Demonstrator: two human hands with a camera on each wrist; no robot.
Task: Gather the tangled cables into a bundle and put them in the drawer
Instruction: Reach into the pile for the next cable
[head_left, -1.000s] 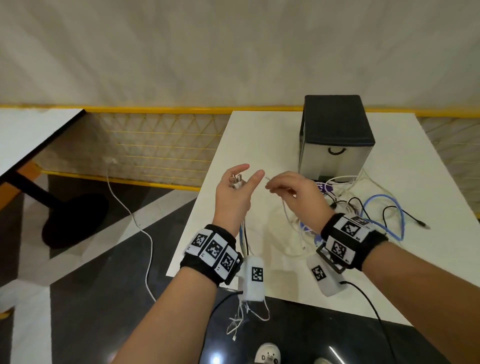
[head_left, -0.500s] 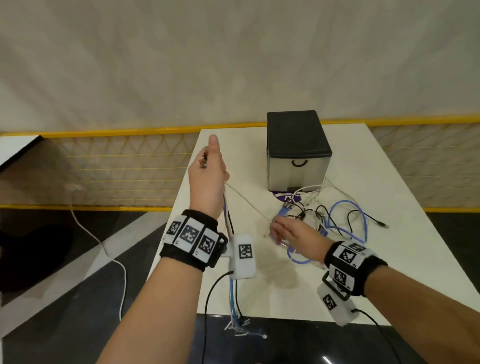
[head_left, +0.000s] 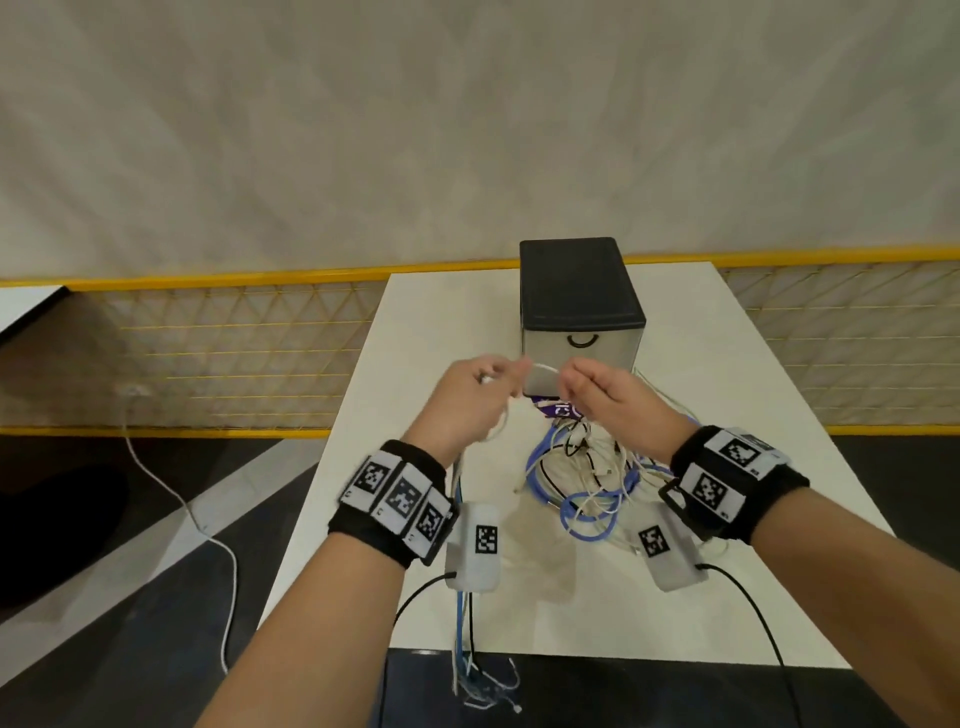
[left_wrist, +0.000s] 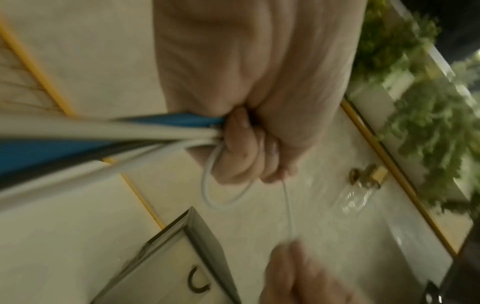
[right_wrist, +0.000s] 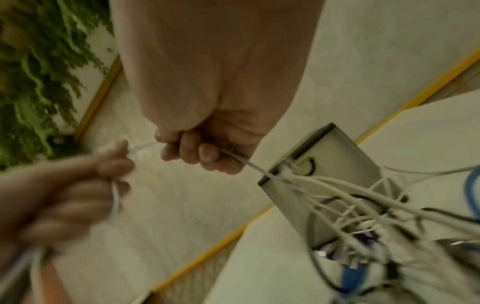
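A tangle of white, blue and black cables (head_left: 582, 478) lies on the white table (head_left: 753, 467) in front of a small drawer unit (head_left: 579, 306), whose drawer is closed. My left hand (head_left: 467, 400) is raised above the table and grips a bunch of blue, white and black cables (left_wrist: 130, 133) in its fist, and their ends hang over the table's front edge (head_left: 472, 670). My right hand (head_left: 602, 395) pinches a thin white cable (right_wrist: 233, 156) that runs from the left hand (right_wrist: 78, 185) to the tangle (right_wrist: 363, 216).
A yellow-framed mesh fence (head_left: 234, 353) runs along the left and behind the table. A loose white cord (head_left: 208, 535) trails over the dark floor at the left. Bare tabletop lies to the right of the tangle and beside the drawer unit.
My left hand came down from its raised position. My right hand rose from the tangle, so both hands now meet in front of the drawer unit with a short span of white cable between them.
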